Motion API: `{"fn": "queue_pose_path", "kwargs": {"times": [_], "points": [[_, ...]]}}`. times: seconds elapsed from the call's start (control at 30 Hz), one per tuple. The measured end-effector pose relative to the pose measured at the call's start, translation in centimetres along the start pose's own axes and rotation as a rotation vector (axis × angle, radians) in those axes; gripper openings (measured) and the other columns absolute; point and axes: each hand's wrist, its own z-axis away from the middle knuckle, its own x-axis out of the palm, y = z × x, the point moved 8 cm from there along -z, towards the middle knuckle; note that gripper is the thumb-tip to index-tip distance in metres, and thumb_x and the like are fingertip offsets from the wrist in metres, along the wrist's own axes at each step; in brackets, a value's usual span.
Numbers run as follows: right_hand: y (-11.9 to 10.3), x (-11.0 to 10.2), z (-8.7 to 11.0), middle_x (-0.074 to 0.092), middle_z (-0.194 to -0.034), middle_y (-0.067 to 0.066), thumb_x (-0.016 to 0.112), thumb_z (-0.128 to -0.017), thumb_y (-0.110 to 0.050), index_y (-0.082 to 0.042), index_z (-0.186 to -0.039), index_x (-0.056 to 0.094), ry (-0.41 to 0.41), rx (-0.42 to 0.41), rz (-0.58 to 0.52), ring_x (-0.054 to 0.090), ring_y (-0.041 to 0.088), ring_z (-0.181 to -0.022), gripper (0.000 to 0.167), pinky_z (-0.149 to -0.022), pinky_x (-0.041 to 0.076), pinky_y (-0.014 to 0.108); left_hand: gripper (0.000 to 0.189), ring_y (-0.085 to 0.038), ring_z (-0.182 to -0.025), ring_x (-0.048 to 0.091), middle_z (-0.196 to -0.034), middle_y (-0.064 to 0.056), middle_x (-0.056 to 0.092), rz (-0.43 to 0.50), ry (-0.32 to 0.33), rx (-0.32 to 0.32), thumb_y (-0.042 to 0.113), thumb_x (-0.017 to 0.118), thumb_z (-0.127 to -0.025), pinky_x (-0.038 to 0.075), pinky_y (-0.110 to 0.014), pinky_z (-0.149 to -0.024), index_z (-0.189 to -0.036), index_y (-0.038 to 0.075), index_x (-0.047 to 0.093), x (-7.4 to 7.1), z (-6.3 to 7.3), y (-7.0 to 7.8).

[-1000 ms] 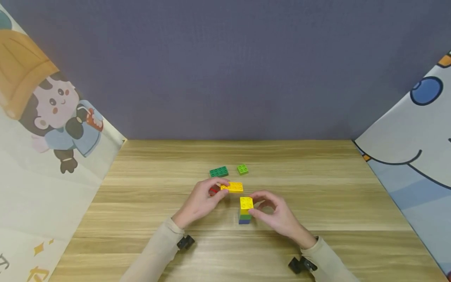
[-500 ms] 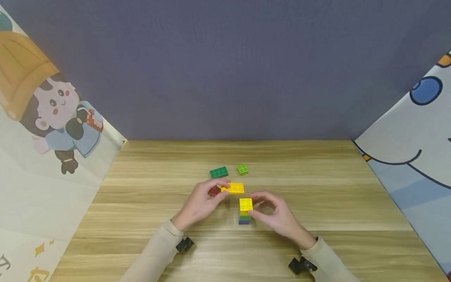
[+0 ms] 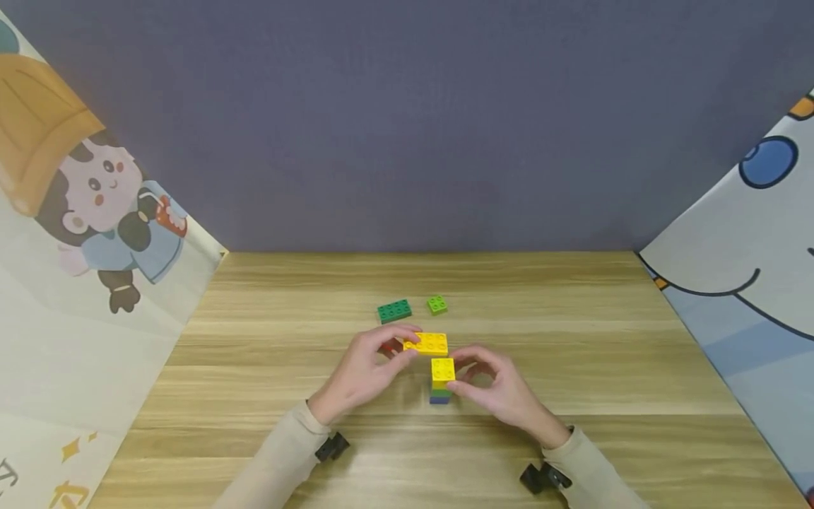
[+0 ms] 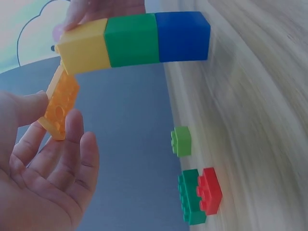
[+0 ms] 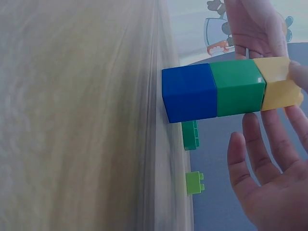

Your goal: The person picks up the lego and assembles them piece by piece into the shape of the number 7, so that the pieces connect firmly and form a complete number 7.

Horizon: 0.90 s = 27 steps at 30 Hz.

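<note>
My left hand (image 3: pixel 365 364) pinches a flat yellow eight-stud toy brick (image 3: pixel 431 343) by its left end, thumb on the near side. The brick's hollow underside shows in the left wrist view. Just to the right, my right hand (image 3: pixel 499 389) holds the top of a short tower between thumb and fingers. That tower stands upright on the table, with a blue brick (image 4: pixel 183 37) at the bottom, a green brick (image 4: pixel 131 41) in the middle and a yellow brick (image 3: pixel 443 370) on top. The flat brick's right end is close by the tower's top, behind it in the head view.
On the wooden table (image 3: pixel 305 290) beyond my hands lie a dark green brick (image 3: pixel 394 310) and a small lime brick (image 3: pixel 437 305). A red brick (image 4: pixel 210 191) lies beside the dark green one, mostly hidden behind my left fingers in the head view.
My left hand has moved the flat yellow brick slightly right and nearer, toward the tower. The right hand and tower have barely moved.
</note>
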Motion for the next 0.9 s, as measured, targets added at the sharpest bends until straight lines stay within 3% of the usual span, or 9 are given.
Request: {"fn": "queue_pose_path", "kwargs": {"times": [0.13,0.43,0.9], "points": [[0.0,0.0,-0.1,0.076,-0.117,0.009,0.085,-0.089,-0.006,-0.008,-0.125,0.071,-0.005,0.019,-0.001,0.070,0.007,-0.100,0.039,-0.081,0.064,0.035,0.016,-0.013,-0.096,0.070,-0.137,0.000,0.073,0.018,0.002,0.005,0.014,0.076,-0.100,0.061,-0.028,-0.085,-0.115,0.018,0.077,0.2,0.2,0.3],[0.0,0.0,-0.1,0.076,-0.121,0.008,0.086,-0.089,-0.008,-0.009,-0.128,0.071,-0.018,0.033,-0.002,0.070,0.008,-0.101,0.042,-0.082,0.064,0.033,0.015,-0.015,-0.094,0.071,-0.136,-0.005,0.074,0.038,-0.011,0.044,0.012,0.076,-0.099,0.062,-0.028,-0.082,-0.114,0.016,0.076,0.7,0.9,0.6],[0.3,0.1,0.0,0.076,-0.119,0.010,0.084,-0.090,-0.008,-0.008,-0.127,0.071,-0.009,0.029,0.007,0.070,0.007,-0.100,0.039,-0.082,0.063,0.033,0.024,-0.010,-0.095,0.070,-0.136,-0.006,0.074,-0.082,-0.042,0.145,0.014,0.076,-0.100,0.062,-0.026,-0.081,-0.124,0.015,0.077,0.9,1.5,1.8]]}}
